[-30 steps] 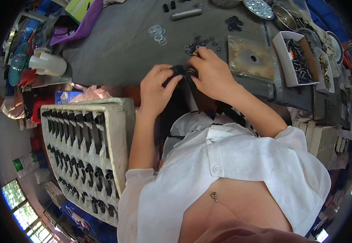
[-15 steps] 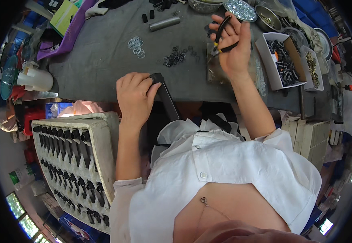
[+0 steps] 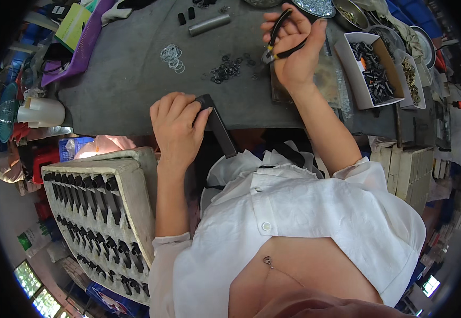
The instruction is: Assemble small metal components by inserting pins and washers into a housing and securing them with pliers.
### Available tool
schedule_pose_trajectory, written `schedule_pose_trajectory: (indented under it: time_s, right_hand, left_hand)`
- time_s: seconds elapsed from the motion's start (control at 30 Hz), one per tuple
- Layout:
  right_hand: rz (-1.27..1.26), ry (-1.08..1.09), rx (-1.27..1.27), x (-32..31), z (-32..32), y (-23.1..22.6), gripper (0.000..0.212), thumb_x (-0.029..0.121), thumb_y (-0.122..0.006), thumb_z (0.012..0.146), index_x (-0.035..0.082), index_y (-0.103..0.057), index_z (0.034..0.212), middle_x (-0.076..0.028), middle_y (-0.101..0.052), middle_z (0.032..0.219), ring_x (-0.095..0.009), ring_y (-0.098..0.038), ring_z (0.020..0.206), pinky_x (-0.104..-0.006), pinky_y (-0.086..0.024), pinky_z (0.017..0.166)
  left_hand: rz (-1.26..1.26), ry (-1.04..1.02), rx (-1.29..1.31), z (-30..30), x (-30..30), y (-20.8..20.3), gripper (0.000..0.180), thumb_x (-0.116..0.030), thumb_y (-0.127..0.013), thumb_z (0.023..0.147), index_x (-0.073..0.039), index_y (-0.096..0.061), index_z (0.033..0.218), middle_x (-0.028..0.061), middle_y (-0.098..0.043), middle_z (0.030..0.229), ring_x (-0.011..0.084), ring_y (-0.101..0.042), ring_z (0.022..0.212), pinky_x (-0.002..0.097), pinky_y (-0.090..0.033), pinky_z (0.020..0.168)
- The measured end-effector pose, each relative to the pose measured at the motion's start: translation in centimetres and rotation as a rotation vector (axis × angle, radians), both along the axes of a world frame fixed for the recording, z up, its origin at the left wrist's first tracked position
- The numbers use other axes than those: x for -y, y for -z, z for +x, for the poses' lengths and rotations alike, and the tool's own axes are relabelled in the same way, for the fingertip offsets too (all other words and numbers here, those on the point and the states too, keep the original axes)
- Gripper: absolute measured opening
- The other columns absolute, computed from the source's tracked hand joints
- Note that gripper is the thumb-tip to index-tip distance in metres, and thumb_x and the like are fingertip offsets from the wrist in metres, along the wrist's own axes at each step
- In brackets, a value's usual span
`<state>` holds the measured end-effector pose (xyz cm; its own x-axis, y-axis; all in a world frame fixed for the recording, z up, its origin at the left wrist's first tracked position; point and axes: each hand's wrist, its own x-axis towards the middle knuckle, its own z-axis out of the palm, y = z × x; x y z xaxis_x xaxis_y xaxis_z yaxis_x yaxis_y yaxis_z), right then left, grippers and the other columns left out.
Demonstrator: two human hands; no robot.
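Observation:
My left hand (image 3: pixel 176 127) is closed around the upper end of a black rectangular bar-like part (image 3: pixel 220 127), which slants over the near table edge toward my lap. Raised over the right of the table, my right hand (image 3: pixel 300 53) is palm up and holds small pliers (image 3: pixel 279 42) with black handles and yellow near the jaws. The pliers' jaws point left and down. Between the hands on the table lie a loose pile of small black rings (image 3: pixel 226 69) and, farther left, several thin pale rings (image 3: pixel 172 58).
A metal cylinder (image 3: pixel 209 25) and two short black tubes (image 3: pixel 186 16) lie farther back. To the right stand a white box of black parts (image 3: pixel 341 47) and metal bowls (image 3: pixel 367 20). A foam tray (image 3: pixel 151 201) of black parts stands at my left, below a purple basket (image 3: pixel 90 42).
The view has shifted slightly. My right hand, with the pliers, has moved a little left. My left hand keeps its grip on the black part.

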<state>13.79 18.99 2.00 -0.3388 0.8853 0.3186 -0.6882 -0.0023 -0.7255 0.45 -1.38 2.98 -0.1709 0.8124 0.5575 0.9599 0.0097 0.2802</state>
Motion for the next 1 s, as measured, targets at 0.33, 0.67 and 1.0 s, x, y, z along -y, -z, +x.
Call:
schedule_pose_trajectory:
  time_s: [0.33, 0.67, 1.0]
  right_hand:
    - [-0.004, 0.15, 0.181, 0.7, -1.0, 0.4, 0.06, 0.054, -0.026, 0.095, 0.002, -0.047, 0.116, -0.015, -0.059, 0.098, -0.02, -0.057, 0.082, -0.0305, -0.046, 0.071]
    - [0.041, 0.128, 0.11, -0.4, -0.8, 0.3, 0.064, 0.059, -0.026, 0.092, 0.003, -0.044, 0.119, -0.016, -0.057, 0.101, -0.024, -0.056, 0.088, -0.0332, -0.045, 0.073]
    - [-0.106, -0.059, 0.106, 4.0, 1.4, -0.9, 0.062, 0.054, -0.027, 0.093, 0.0, -0.043, 0.12, -0.016, -0.058, 0.104, -0.02, -0.057, 0.087, -0.0312, -0.045, 0.072]
  left_hand:
    - [0.014, 0.04, 0.055, 0.0, -0.2, -0.1, 0.019, -0.013, -0.074, 0.067, -0.004, -0.061, 0.076, 0.005, -0.061, 0.085, 0.0233, -0.056, 0.088, 0.0363, -0.038, 0.08]
    - [0.036, 0.053, 0.052, -0.4, 0.0, 0.4, 0.018, -0.014, -0.074, 0.067, -0.004, -0.062, 0.076, 0.0046, -0.061, 0.086, 0.0229, -0.056, 0.089, 0.0358, -0.038, 0.08]
    - [0.073, 0.048, 0.087, -0.6, 0.3, 1.0, 0.02, -0.014, -0.075, 0.066, -0.005, -0.062, 0.078, 0.0057, -0.063, 0.087, 0.0232, -0.057, 0.09, 0.036, -0.039, 0.08]
